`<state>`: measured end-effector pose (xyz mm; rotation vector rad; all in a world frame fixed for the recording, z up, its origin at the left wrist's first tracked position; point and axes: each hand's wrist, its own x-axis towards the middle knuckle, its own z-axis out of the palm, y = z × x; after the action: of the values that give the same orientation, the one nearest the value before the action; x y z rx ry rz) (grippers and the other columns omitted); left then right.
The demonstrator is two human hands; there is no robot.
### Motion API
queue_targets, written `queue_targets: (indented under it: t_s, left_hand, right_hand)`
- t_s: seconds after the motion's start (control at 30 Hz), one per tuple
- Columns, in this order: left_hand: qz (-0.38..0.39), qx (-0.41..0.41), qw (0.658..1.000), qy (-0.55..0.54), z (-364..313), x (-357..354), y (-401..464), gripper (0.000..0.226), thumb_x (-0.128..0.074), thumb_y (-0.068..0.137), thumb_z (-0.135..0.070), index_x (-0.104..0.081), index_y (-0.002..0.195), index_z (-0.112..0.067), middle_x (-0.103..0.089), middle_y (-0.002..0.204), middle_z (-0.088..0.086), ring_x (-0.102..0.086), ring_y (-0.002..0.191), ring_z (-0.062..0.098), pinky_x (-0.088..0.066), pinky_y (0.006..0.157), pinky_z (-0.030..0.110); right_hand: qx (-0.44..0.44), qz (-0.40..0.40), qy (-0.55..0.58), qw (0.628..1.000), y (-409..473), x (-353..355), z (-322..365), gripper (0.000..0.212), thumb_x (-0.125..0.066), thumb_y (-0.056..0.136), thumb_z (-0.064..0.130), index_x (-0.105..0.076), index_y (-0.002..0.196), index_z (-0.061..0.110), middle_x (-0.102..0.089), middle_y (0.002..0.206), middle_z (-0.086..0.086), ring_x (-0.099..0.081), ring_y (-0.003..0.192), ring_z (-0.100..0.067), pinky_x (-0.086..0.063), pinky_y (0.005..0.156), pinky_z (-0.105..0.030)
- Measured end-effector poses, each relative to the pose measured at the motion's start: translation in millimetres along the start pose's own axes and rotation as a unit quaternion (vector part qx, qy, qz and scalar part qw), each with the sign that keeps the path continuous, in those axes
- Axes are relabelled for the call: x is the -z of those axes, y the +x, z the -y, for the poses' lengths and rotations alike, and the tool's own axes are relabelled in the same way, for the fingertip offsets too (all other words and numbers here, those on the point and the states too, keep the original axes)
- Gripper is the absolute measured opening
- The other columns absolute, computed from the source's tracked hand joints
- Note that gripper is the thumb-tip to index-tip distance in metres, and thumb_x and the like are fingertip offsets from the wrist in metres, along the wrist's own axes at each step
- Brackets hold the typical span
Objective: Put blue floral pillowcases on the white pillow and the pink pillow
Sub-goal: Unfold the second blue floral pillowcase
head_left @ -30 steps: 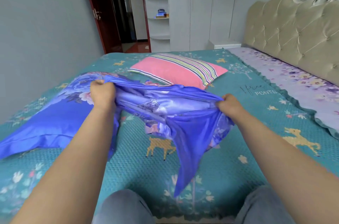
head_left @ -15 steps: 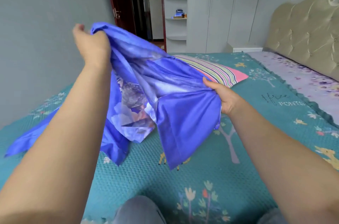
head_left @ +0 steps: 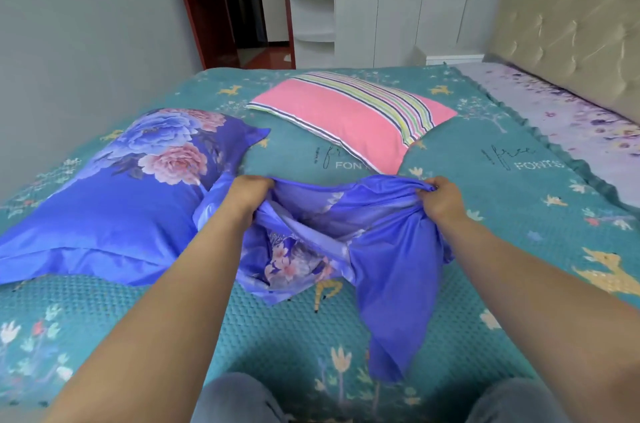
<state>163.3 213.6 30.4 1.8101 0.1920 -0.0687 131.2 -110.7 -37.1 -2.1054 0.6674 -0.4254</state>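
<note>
Left hand [head_left: 250, 192]: down from head height a moment ago to just above the teal bedspread [head_left: 277, 346].
Loose blue floral satin pillowcase [head_left: 346, 239]: lowered with it, now stretched level between both hands.
Right hand [head_left: 439, 198]: fingers now curled, bunching the pillowcase's edge.

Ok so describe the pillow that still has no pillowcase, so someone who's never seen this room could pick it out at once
Start at the teal bedspread with the deer print. At its far end, toward the doorway, the pink pillow lies bare beyond both hands. It is plain pink with a band of coloured stripes, while the pillow to its left already wears a blue floral case and the loose pillowcase is held.
</note>
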Motion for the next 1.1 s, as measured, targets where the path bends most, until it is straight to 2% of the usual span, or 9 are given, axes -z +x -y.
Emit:
queue_targets:
  t_s: [0.1, 0.17, 0.27, 0.4, 0.5, 0.63, 0.87, 1.0, 1.1]
  left_hand:
    - [-0.003, 0.026, 0.996, -0.09, 3.8, -11.7, 9.3, 0.02, -0.05, 0.085, -0.006, -0.052, 0.068, -0.016, -0.051, 0.069, 0.008, -0.047, 0.065, 0.021, -0.039, 0.059, 0.03]
    - [0.033, 0.084, 0.984, -0.153, 19.6, -23.1, 14.8, 0.01, -0.051, 0.086, -0.009, -0.058, 0.08, -0.014, -0.056, 0.076, 0.01, -0.052, 0.064, 0.022, -0.047, 0.058, 0.029]
    - [0.053, 0.137, 0.964, -0.222, 41.0, -31.4, 21.4, 0.012, -0.054, 0.087, -0.015, -0.062, 0.095, -0.011, -0.063, 0.086, 0.011, -0.06, 0.07, 0.025, -0.055, 0.057, 0.029]
    - [0.042, 0.133, 0.941, -0.309, 58.3, -36.6, 34.8, 0.019, -0.057, 0.082, -0.018, -0.062, 0.101, -0.013, -0.062, 0.106, 0.017, -0.062, 0.1, 0.035, -0.05, 0.092, 0.051]
    - [0.024, 0.119, 0.933, -0.339, 71.4, -39.6, 47.7, 0.024, -0.063, 0.074, -0.018, -0.065, 0.097, -0.017, -0.062, 0.116, 0.019, -0.057, 0.113, 0.04, -0.044, 0.096, 0.061]
    - [0.022, 0.062, 0.939, -0.337, 67.1, -44.3, 53.9, 0.011, -0.064, 0.08, -0.011, -0.061, 0.088, -0.017, -0.061, 0.091, 0.01, -0.061, 0.085, 0.026, -0.045, 0.097, 0.046]
    - [-0.156, -0.125, 0.98, 0.008, 62.8, -51.2, 66.2, 0.032, -0.065, 0.078, -0.036, -0.059, 0.106, -0.022, -0.059, 0.116, 0.0, -0.057, 0.103, 0.017, -0.044, 0.099, 0.037]
    - [-0.154, -0.139, 0.978, -0.023, 55.8, -63.3, 68.1, 0.006, -0.056, 0.09, -0.02, -0.061, 0.09, -0.017, -0.062, 0.083, -0.004, -0.056, 0.079, 0.011, -0.045, 0.081, 0.024]
    - [-0.137, -0.104, 0.983, -0.058, 62.9, -69.2, 74.3, 0.008, -0.056, 0.09, -0.014, -0.063, 0.089, -0.015, -0.061, 0.077, -0.011, -0.053, 0.07, 0.002, -0.04, 0.064, 0.005]
  right_hand:
    - [0.01, -0.022, -0.248, 0.968, -9.8, -4.5, 12.5, 0.062, -0.064, 0.083, 0.042, -0.04, 0.135, 0.018, -0.038, 0.136, -0.016, -0.039, 0.124, -0.036, -0.034, 0.101, -0.047]
    - [0.15, -0.003, -0.292, 0.945, -26.7, -24.1, 24.4, 0.062, -0.061, 0.084, 0.049, -0.039, 0.136, 0.024, -0.037, 0.138, -0.007, -0.038, 0.126, -0.031, -0.034, 0.101, -0.047]
    - [0.329, 0.218, -0.224, 0.891, -64.6, -60.9, 45.5, 0.034, -0.037, 0.098, 0.042, -0.054, 0.121, 0.023, -0.055, 0.127, -0.003, -0.051, 0.119, -0.027, -0.039, 0.097, -0.044]
    - [0.182, 0.419, -0.273, 0.847, -85.0, -74.4, 46.0, 0.055, -0.018, 0.099, 0.054, -0.062, 0.107, 0.023, -0.059, 0.121, -0.004, -0.052, 0.114, -0.02, -0.034, 0.091, -0.03]
    - [0.15, 0.363, -0.16, 0.906, -57.2, -81.1, 38.0, 0.063, -0.02, 0.096, 0.058, -0.068, 0.085, 0.018, -0.071, 0.097, -0.005, -0.065, 0.091, -0.022, -0.046, 0.086, -0.032]
    - [0.056, 0.175, 0.08, 0.98, 10.2, -80.1, 39.2, 0.031, -0.047, 0.097, 0.033, -0.063, 0.078, 0.015, -0.068, 0.091, -0.003, -0.058, 0.063, -0.018, -0.05, 0.066, -0.03]
    - [-0.174, 0.142, 0.325, 0.919, 93.7, -91.5, 26.1, 0.023, -0.052, 0.095, 0.014, -0.054, 0.118, 0.014, -0.049, 0.111, -0.003, -0.055, 0.091, -0.025, -0.05, 0.062, -0.024]
    - [-0.228, 0.102, 0.368, 0.896, 122.4, -115.4, 19.1, 0.033, -0.048, 0.094, 0.003, -0.044, 0.127, 0.003, -0.048, 0.107, -0.01, -0.054, 0.065, -0.019, -0.054, 0.05, -0.022]
    - [-0.234, 0.076, 0.408, 0.879, 137.3, -130.4, 16.6, 0.01, -0.048, 0.093, 0.0, -0.049, 0.101, 0.007, -0.048, 0.108, -0.012, -0.054, 0.067, -0.018, -0.053, 0.047, -0.022]
